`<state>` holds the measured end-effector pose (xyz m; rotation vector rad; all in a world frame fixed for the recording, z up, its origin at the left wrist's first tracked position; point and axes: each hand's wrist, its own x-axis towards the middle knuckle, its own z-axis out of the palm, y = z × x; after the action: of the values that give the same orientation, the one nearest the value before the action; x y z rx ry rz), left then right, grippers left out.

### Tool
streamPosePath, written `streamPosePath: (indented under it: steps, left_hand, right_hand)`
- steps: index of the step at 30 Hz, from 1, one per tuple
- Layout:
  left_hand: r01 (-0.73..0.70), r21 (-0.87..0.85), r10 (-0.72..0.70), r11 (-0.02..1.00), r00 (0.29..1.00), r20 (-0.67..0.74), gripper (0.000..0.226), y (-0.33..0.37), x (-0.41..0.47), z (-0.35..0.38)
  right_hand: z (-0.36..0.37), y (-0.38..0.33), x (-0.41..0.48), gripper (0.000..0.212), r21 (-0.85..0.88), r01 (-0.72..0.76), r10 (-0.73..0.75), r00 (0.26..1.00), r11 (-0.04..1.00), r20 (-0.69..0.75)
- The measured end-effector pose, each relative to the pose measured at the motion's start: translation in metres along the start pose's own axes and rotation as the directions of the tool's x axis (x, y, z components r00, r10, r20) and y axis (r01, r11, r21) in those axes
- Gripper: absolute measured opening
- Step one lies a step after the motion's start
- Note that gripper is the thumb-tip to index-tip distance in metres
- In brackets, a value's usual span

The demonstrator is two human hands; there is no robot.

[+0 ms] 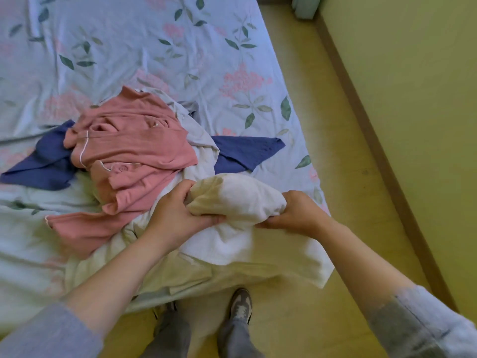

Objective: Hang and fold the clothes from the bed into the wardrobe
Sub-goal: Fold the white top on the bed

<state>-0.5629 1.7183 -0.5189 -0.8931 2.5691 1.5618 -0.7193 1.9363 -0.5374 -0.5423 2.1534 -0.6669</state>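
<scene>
While gripping the white garment (240, 196) bunched between curled fingers of left hand (178, 213) and right hand (298, 211), over the bed (258, 73) edge: risk of dragging the pink top (129, 151), just beyond the left fingers, floorward by the trapped tail

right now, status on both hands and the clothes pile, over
Left hand and right hand both grip the bunched white garment at the bed edge. Pink pyjama top and blue garment still piled behind. Nothing blocking.

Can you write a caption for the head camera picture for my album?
Left hand and right hand grip a white garment on the bed, beside a pink top.
</scene>
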Motion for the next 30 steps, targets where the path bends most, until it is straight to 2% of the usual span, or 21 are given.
streamPosePath:
  steps: [3, 7, 9, 11, 13, 17, 19, 21, 24, 26, 28, 30]
  left_hand:
    - [-0.031, 0.008, 0.031, 0.999, 0.999, -0.014, 0.063, 0.047, -0.012, -0.027]
    - [-0.141, 0.057, 0.146, 0.988, 0.986, -0.082, 0.062, 0.116, -0.041, -0.082]
    - [-0.196, 0.064, 0.203, 0.978, 0.972, -0.12, 0.065, 0.146, -0.058, -0.114]
    - [-0.229, 0.088, 0.241, 0.969, 0.957, -0.164, 0.056, 0.174, -0.076, -0.147]
    - [-0.271, 0.14, 0.296, 0.952, 0.932, -0.208, 0.052, 0.202, -0.094, -0.176]
    - [-0.374, 0.22, 0.425, 0.901, 0.86, -0.281, 0.051, 0.258, -0.135, -0.23]
    - [-0.421, 0.247, 0.483, 0.873, 0.815, -0.321, 0.05, 0.277, -0.157, -0.258]
    - [-0.436, 0.254, 0.503, 0.863, 0.785, -0.361, 0.059, 0.286, -0.182, -0.285]
    - [-0.43, 0.172, 0.461, 0.886, 0.783, -0.418, 0.081, 0.276, -0.225, -0.325]
    - [-0.41, 0.086, 0.398, 0.908, 0.781, -0.481, 0.097, 0.255, -0.258, -0.351]
    - [-0.35, -0.032, 0.281, 0.936, 0.799, -0.532, 0.122, 0.229, -0.291, -0.373]
    - [-0.284, -0.255, 0.126, 0.924, 0.858, -0.498, 0.126, 0.201, -0.322, -0.39]
  right_hand:
    - [-0.025, -0.027, -0.035, 0.046, 0.076, 0.01, -0.011, 1.0, 0.997, 0.007]
    - [-0.063, -0.088, -0.084, 0.041, 0.198, 0.117, -0.126, 0.991, 0.973, 0.034]
    - [-0.076, -0.125, -0.109, 0.06, 0.261, 0.243, -0.261, 0.965, 0.934, 0.037]
    - [-0.084, -0.161, -0.133, 0.071, 0.302, 0.343, -0.355, 0.935, 0.889, -0.017]
    - [-0.091, -0.193, -0.154, 0.063, 0.304, 0.432, -0.418, 0.902, 0.849, -0.113]
    - [-0.104, -0.25, -0.193, 0.032, 0.295, 0.586, -0.52, 0.809, 0.755, -0.275]
    - [-0.107, -0.28, -0.212, 0.033, 0.302, 0.622, -0.538, 0.78, 0.723, -0.319]
    - [-0.104, -0.307, -0.229, 0.037, 0.301, 0.647, -0.548, 0.758, 0.7, -0.355]
    - [-0.087, -0.345, -0.254, 0.023, 0.291, 0.687, -0.583, 0.723, 0.666, -0.372]
    - [-0.066, -0.37, -0.271, 0.022, 0.278, 0.713, -0.62, 0.699, 0.643, -0.358]
    - [-0.041, -0.396, -0.287, 0.023, 0.3, 0.728, -0.647, 0.685, 0.616, -0.334]
    - [-0.014, -0.423, -0.3, 0.021, 0.329, 0.729, -0.66, 0.683, 0.6, -0.312]
